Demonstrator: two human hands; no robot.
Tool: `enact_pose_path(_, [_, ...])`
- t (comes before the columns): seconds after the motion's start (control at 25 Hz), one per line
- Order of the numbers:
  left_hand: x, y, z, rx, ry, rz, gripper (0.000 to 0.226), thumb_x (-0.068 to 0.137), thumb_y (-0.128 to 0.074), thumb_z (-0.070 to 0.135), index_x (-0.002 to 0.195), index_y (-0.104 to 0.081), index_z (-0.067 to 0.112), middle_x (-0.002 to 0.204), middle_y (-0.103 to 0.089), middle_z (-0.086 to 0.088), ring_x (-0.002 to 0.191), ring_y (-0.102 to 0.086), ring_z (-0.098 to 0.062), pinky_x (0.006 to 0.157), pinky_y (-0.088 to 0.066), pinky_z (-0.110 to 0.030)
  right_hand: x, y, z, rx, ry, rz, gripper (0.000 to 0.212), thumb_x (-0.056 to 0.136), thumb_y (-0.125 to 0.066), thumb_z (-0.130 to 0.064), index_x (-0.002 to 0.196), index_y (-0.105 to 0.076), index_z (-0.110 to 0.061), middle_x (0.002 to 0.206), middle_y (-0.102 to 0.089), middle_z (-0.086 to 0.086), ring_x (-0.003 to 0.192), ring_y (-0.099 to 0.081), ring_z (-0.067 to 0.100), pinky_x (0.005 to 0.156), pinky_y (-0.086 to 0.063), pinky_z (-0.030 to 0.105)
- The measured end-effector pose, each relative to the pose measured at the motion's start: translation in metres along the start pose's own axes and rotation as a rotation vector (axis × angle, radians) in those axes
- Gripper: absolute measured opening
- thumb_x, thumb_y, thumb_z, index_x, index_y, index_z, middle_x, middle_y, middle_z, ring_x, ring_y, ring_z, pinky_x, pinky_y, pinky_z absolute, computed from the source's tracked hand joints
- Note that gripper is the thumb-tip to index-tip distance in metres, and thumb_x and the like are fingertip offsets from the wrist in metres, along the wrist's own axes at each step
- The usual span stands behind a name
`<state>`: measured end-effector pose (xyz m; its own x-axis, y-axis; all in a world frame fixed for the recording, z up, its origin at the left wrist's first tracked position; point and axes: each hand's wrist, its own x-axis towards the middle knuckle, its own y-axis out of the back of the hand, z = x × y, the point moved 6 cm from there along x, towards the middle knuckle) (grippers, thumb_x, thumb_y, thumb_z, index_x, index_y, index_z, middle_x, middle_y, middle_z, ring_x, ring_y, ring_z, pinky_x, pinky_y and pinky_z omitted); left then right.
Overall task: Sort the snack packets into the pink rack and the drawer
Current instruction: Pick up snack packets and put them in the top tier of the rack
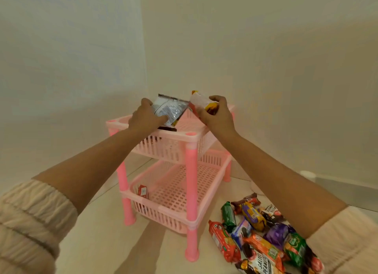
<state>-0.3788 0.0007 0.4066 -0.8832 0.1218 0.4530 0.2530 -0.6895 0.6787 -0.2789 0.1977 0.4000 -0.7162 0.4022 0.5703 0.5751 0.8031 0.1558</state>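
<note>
A pink two-tier rack [191,163] stands on the floor in the room's corner. Above its top basket, my left hand [146,118] grips a silver and black snack packet [170,109]. My right hand [217,115] holds a white, red and yellow packet [201,102] beside it, over the basket's right end. A dark packet [166,128] lies in the top basket under my left hand. In the lower basket a small red packet [143,192] leans at the left end. A pile of several colourful snack packets [259,235] lies on the floor at the lower right.
Pale walls meet in a corner right behind the rack. A white round object [307,174] sits on the floor by the right wall. The tiled floor [106,243] spreads in front of the rack. No drawer is in view.
</note>
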Motion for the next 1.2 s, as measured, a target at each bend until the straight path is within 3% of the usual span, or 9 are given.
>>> enact_pose_path(0.2, [0.027,-0.029,-0.006,0.284,0.010,-0.331,0.052,0.080,-0.066,0.036,0.115,-0.044,0.004,0.091,-0.054,-0.007,0.080,-0.055,-0.026,0.062,-0.041,-0.030,0.042,-0.031,0.007,-0.438,0.112,-0.198,0.053,0.074,-0.074,-0.030,0.118,-0.051,-0.014,0.103,-0.054,0.002,0.087,-0.050,0.015,0.069,-0.039,0.020])
enact_pose_path(0.28, [0.032,-0.041,-0.006,0.354,-0.044,-0.484,0.028,0.081,-0.066,0.035,0.089,-0.058,0.009,0.074,-0.058,-0.001,0.064,-0.055,-0.018,0.051,-0.037,-0.026,0.052,-0.042,0.012,-0.616,0.089,-0.328,0.048,0.072,-0.073,-0.028,0.114,-0.053,-0.015,0.101,-0.058,0.001,0.085,-0.052,0.016,0.065,-0.039,0.022])
enact_pose_path(0.36, [0.037,-0.048,-0.006,0.390,-0.075,-0.549,0.025,0.082,-0.065,0.035,0.067,-0.058,0.017,0.064,-0.058,0.002,0.054,-0.054,-0.013,0.046,-0.035,-0.024,0.057,-0.052,0.019,-0.776,0.056,-0.437,0.043,0.068,-0.073,-0.028,0.107,-0.055,-0.019,0.102,-0.062,0.000,0.084,-0.053,0.015,0.062,-0.040,0.025])
enact_pose_path(0.44, [0.040,-0.052,-0.007,0.432,-0.099,-0.594,0.027,0.085,-0.062,0.033,0.064,-0.056,0.018,0.065,-0.058,0.002,0.054,-0.054,-0.012,0.048,-0.037,-0.025,0.059,-0.061,0.024,-0.919,0.038,-0.530,0.039,0.070,-0.072,-0.029,0.105,-0.056,-0.021,0.103,-0.061,-0.002,0.084,-0.052,0.014,0.058,-0.038,0.024])
enact_pose_path(0.56, [0.039,-0.056,-0.009,0.460,-0.094,-0.656,0.026,0.089,-0.056,0.035,0.075,-0.063,0.014,0.068,-0.061,0.002,0.057,-0.058,-0.014,0.055,-0.042,-0.028,0.057,-0.072,0.030,-1.019,0.026,-0.730,0.043,0.079,-0.067,-0.028,0.120,-0.054,-0.021,0.118,-0.058,-0.001,0.092,-0.050,0.014,0.075,-0.041,0.027])
enact_pose_path(0.72, [0.039,-0.044,-0.001,0.408,-0.127,-0.382,0.038,0.087,-0.053,0.046,0.095,-0.063,0.010,0.082,-0.060,-0.002,0.073,-0.056,-0.020,0.063,-0.039,-0.031,0.049,-0.072,0.026,-0.916,0.023,-0.833,0.052,0.084,-0.061,-0.043,0.130,-0.047,-0.024,0.134,-0.050,-0.001,0.105,-0.050,0.014,0.090,-0.039,0.029])
enact_pose_path(0.84, [0.032,-0.023,0.006,0.271,-0.155,-0.056,0.045,0.091,-0.045,0.045,0.110,-0.057,0.007,0.094,-0.060,-0.009,0.081,-0.053,-0.025,0.062,-0.038,-0.031,0.040,-0.065,0.016,-0.673,0.004,-0.692,0.056,0.083,-0.052,-0.059,0.124,-0.051,-0.021,0.121,-0.060,-0.001,0.095,-0.058,0.012,0.088,-0.044,0.030])
enact_pose_path(0.96, [0.017,-0.007,0.010,0.157,-0.170,0.114,0.053,0.093,-0.037,0.052,0.114,-0.057,0.008,0.110,-0.064,-0.012,0.097,-0.057,-0.030,0.078,-0.043,-0.038,0.033,-0.049,0.006,-0.475,0.082,-0.479,0.049,0.091,-0.040,-0.054,0.119,-0.054,-0.015,0.108,-0.066,-0.002,0.102,-0.059,0.016,0.091,-0.043,0.033])
enact_pose_path(1.2, [-0.054,-0.012,0.031,0.118,-0.385,0.124,0.054,0.098,-0.022,0.046,0.121,-0.055,0.009,0.117,-0.062,-0.017,0.106,-0.055,-0.036,0.089,-0.043,-0.048,-0.008,-0.018,0.006,-0.358,0.241,-0.338,0.038,0.097,-0.040,-0.038,0.124,-0.050,-0.013,0.122,-0.058,0.000,0.110,-0.052,0.011,0.084,-0.040,0.017])
